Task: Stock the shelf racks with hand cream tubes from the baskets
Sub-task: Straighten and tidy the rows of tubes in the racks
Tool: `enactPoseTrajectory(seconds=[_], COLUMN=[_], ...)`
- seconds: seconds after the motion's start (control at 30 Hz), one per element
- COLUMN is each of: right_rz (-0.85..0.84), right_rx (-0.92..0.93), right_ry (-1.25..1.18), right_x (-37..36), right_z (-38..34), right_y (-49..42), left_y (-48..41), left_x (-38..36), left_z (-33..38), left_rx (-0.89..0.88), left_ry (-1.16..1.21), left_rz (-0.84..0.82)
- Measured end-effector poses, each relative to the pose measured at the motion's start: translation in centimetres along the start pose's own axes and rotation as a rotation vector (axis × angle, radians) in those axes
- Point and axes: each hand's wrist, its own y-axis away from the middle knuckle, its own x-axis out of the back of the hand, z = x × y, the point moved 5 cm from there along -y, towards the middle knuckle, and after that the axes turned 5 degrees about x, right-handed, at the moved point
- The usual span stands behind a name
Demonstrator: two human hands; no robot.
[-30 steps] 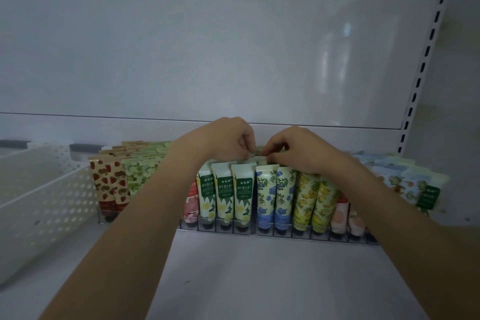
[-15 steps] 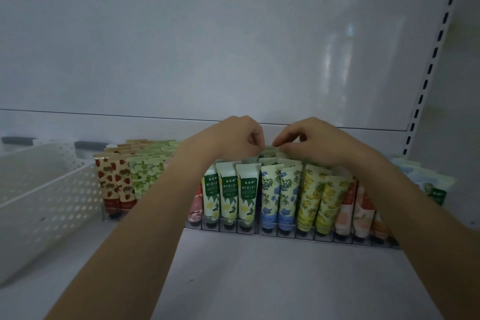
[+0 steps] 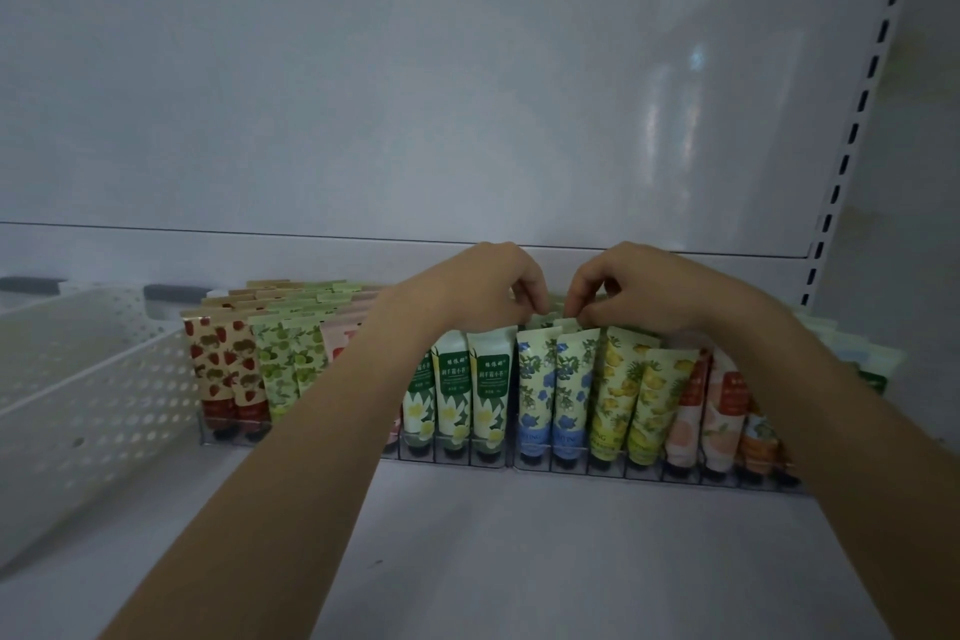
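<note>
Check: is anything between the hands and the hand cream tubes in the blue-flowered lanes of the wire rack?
Nothing visible. The left hand and right hand pinch the crimped tops of the rear tubes directly, behind the front blue-flowered plastic tubes. The lane floor under them in the wire rack is hidden.

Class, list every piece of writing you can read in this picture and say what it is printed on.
"ING" (end of a word): foot of the blue-flower tubes and yellow pineapple tube.
Green labels on the white-flower tubes: Chinese characters, too blurred to read.
Elsewhere: nothing legible.
</note>
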Motion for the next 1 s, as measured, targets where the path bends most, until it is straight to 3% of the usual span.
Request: enactPoseTrajectory(seconds=[0.27, 0.43, 1.0], right_rz=[0.001, 0.208, 0.092], right_rx=[0.029, -0.004, -0.055], right_ry=[-0.001, -0.054, -0.096], right_x=[-0.3, 0.8, -0.8], right_z=[0.2, 1.3, 2.1], right_y=[-0.3, -0.4, -1.1], left_y=[-0.2, -1.0, -3.2], left_x=[0.3, 1.3, -0.8], left_z=[-0.4, -1.6, -1.5], left_rx=[0.01, 0.09, 0.128], left_ry=[-0.004, -0.056, -0.071], left_rz=[0.013, 0.111, 0.055])
